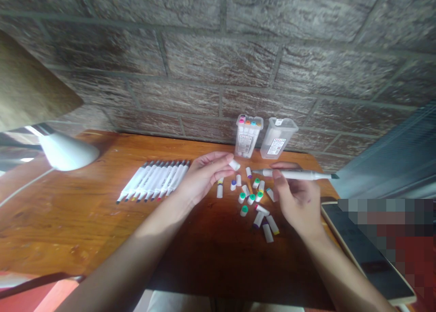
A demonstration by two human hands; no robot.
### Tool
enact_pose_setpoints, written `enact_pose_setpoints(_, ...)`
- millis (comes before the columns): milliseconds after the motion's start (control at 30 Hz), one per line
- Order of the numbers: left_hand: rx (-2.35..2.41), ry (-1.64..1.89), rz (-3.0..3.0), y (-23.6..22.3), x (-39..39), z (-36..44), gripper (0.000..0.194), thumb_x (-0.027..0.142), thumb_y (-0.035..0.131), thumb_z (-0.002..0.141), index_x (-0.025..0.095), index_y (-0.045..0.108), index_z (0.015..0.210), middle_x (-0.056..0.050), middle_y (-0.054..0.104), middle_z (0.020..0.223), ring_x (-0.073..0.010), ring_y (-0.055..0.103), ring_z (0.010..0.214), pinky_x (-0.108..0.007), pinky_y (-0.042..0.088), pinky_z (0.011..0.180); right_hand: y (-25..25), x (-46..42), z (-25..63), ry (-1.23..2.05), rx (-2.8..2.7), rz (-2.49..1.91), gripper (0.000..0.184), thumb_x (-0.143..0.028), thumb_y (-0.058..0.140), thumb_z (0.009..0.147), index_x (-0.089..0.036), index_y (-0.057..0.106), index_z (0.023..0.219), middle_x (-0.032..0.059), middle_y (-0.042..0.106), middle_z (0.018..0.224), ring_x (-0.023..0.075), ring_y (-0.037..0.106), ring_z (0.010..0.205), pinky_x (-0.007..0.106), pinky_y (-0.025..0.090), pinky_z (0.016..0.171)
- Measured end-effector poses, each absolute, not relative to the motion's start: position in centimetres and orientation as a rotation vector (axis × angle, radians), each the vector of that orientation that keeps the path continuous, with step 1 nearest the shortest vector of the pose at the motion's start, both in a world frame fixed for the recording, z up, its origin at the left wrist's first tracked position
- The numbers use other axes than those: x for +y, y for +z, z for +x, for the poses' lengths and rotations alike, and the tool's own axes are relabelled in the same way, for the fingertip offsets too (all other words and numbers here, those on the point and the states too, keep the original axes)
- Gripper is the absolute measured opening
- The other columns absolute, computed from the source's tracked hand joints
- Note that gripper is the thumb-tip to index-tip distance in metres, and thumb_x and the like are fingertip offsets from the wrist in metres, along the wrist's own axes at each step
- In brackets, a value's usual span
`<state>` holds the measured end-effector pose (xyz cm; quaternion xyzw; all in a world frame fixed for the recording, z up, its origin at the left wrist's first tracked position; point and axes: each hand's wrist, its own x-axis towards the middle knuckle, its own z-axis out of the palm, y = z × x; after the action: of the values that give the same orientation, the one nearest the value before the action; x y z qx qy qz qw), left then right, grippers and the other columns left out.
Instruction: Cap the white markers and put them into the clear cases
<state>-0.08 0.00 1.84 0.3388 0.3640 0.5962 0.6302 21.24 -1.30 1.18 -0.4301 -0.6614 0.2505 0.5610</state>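
Between the thumb and fingers of my left hand [206,178] is a white marker cap [234,165]. My right hand [296,196] grips an uncapped white marker [303,174], held level with a dark tip showing at each end. Its left tip points toward the cap, with a gap between them. Below and between my hands, several loose marker caps [251,199] with green, purple, yellow and red ends lie or stand on the wooden table [204,244]. Left of my left hand, a row of uncapped white markers [155,180] lies side by side.
At the wall stand a clear plastic case [244,144] with capped markers and another clear case [277,141]. A lamp [64,151] stands at the left. A dark tablet-like device [364,248] lies at the right edge. A brick wall [190,57] rises behind the table.
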Motion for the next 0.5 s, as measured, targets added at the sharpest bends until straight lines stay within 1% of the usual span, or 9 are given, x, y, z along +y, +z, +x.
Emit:
enact_pose_setpoints(100,0.834,1.358,0.778,1.86,-0.03,-0.05,0.024,0.023,0.088,0.066,0.014,0.077,0.085,-0.002,0.076,0.079,-0.0086,0.071,0.066,-0.016,0.06,0.069,1.19,-1.36,21.21,0.58,-1.561,-1.016,0.018,-0.033,0.062,0.091,-0.018,0.069,0.098,0.005,0.069,0.081,0.0114,0.057,0.053,0.023,0.043,0.046)
enact_pose_setpoints(267,0.845,1.351,0.773,1.93,0.0,0.01,0.026,0.025,0.088,0.065,0.013,0.077,0.085,-0.002,0.076,0.077,-0.009,0.071,0.065,-0.017,0.06,0.068,1.2,-1.44,21.2,0.572,-1.567,-1.02,0.018,-0.033,0.063,0.091,-0.018,0.069,0.098,0.0029,0.068,0.076,0.0113,0.056,0.052,0.024,0.044,0.048)
enact_pose_setpoints(367,0.841,1.348,0.774,1.93,0.04,-0.01,0.027,0.025,0.089,0.064,0.013,0.077,0.085,-0.002,0.076,0.077,-0.0091,0.071,0.065,-0.017,0.06,0.069,1.12,-1.39,21.19,0.571,-1.558,-1.022,0.018,-0.034,0.064,0.091,-0.018,0.069,0.097,0.0031,0.068,0.077,0.0124,0.059,0.056,0.025,0.045,0.051)
enact_pose_setpoints(500,0.832,1.34,0.796,1.9,0.05,-0.01,0.025,0.026,0.088,0.065,0.013,0.077,0.083,-0.002,0.076,0.074,-0.0087,0.07,0.064,-0.016,0.059,0.068,1.12,-1.33,21.15,0.632,-1.527,-1.007,0.019,-0.034,0.063,0.091,-0.018,0.068,0.098,0.0012,0.066,0.071,0.014,0.062,0.059,0.026,0.048,0.056)
